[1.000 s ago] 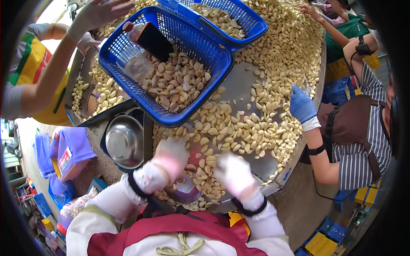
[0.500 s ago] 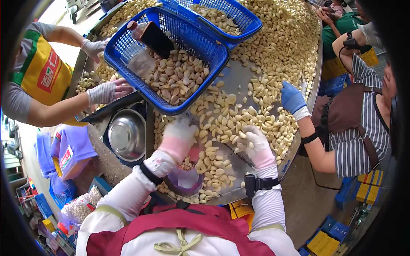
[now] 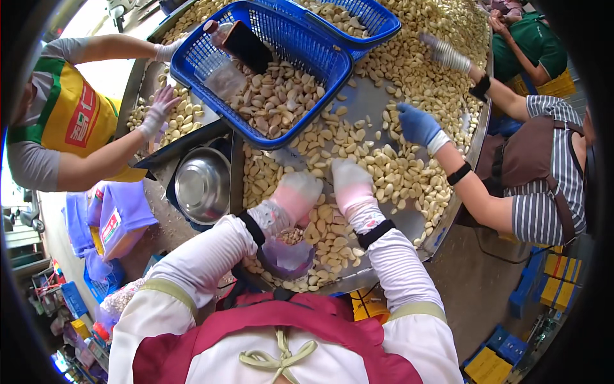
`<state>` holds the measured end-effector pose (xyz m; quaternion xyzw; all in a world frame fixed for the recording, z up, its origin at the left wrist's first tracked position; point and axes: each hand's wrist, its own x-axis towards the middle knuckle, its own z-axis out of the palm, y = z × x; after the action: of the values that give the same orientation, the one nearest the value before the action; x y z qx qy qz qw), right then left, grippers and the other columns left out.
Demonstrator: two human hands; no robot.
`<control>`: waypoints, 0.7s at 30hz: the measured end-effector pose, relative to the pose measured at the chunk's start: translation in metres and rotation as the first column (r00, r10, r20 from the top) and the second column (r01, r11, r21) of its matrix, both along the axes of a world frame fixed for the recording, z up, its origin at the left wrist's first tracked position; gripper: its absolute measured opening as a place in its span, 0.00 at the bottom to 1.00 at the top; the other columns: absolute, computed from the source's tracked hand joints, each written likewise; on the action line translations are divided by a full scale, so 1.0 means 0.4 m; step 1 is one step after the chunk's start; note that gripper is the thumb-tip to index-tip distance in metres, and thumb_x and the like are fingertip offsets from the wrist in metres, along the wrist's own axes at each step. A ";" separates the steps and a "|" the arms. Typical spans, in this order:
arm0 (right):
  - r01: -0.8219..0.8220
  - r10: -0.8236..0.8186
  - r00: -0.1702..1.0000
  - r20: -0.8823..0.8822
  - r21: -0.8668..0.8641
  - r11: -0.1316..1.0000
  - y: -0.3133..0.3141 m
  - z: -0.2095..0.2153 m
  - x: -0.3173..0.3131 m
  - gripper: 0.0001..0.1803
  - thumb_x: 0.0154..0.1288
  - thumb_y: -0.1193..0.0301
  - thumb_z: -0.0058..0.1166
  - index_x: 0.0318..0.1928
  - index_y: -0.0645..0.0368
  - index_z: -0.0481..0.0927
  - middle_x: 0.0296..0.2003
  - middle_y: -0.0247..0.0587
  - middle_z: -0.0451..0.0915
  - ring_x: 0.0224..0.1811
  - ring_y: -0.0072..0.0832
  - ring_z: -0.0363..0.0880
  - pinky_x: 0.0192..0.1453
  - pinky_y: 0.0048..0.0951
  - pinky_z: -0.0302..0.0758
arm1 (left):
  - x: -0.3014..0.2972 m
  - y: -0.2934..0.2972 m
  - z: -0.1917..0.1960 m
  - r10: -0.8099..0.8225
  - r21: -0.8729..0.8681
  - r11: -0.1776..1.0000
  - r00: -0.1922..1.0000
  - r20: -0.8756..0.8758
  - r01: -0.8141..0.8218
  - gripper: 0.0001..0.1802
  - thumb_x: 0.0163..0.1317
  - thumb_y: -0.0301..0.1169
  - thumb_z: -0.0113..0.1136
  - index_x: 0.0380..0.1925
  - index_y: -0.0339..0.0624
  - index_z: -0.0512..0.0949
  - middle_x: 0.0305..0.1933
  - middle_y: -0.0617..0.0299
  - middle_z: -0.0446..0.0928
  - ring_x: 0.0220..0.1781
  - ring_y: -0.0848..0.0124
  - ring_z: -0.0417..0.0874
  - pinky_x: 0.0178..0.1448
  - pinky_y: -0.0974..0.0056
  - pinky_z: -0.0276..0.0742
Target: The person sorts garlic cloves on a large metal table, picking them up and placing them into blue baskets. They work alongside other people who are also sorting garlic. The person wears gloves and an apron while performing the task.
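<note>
Left hand (image 3: 293,197), right hand (image 3: 350,184): pink-white knit gloves, palms down on smooth pale garlic cloves (image 3: 384,169); grip unclear. Round metal table (image 3: 364,105); blue mesh basket (image 3: 320,57).

Head-worn fisheye, steeply downward, close

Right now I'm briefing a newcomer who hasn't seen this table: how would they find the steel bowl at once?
Start at the big metal table heaped with pale garlic cloves. Go to its left edge, just below the large blue plastic basket. The round shiny steel bowl sits there in a dark recess, empty, the only polished round vessel around.
</note>
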<state>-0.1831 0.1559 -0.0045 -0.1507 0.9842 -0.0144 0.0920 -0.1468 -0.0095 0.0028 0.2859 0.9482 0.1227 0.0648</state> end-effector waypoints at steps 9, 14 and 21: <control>0.352 0.062 0.921 0.384 -0.889 0.293 0.079 0.035 0.116 0.11 0.64 0.72 0.61 0.45 0.62 0.80 0.34 0.37 0.79 0.30 0.25 0.79 0.32 0.21 0.76 | 0.063 0.004 0.109 0.231 0.382 0.858 0.922 0.309 -0.343 0.09 0.61 0.37 0.62 0.37 0.46 0.82 0.35 0.54 0.82 0.43 0.52 0.85 0.47 0.53 0.81; 0.882 0.162 0.427 0.890 -0.449 0.142 -0.015 0.041 0.148 0.12 0.70 0.66 0.59 0.46 0.62 0.82 0.28 0.30 0.78 0.23 0.16 0.74 0.23 0.20 0.69 | 0.211 -0.022 0.000 0.219 -0.174 0.965 0.967 0.129 -0.196 0.05 0.62 0.31 0.59 0.34 0.45 0.82 0.31 0.54 0.83 0.31 0.57 0.88 0.34 0.54 0.84; 0.344 0.015 0.831 0.556 -0.534 0.773 0.002 0.073 0.199 0.17 0.64 0.59 0.64 0.37 0.64 0.85 0.31 0.43 0.83 0.30 0.37 0.81 0.42 0.36 0.77 | 0.148 -0.075 -0.022 0.225 0.305 0.886 0.898 0.379 -0.350 0.17 0.58 0.36 0.68 0.43 0.35 0.82 0.32 0.43 0.83 0.36 0.55 0.88 0.42 0.56 0.84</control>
<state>-0.1035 0.1565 0.0246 -0.0716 0.8696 -0.3824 0.3040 -0.0875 -0.0396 -0.0058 0.1220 0.9159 0.3516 0.1506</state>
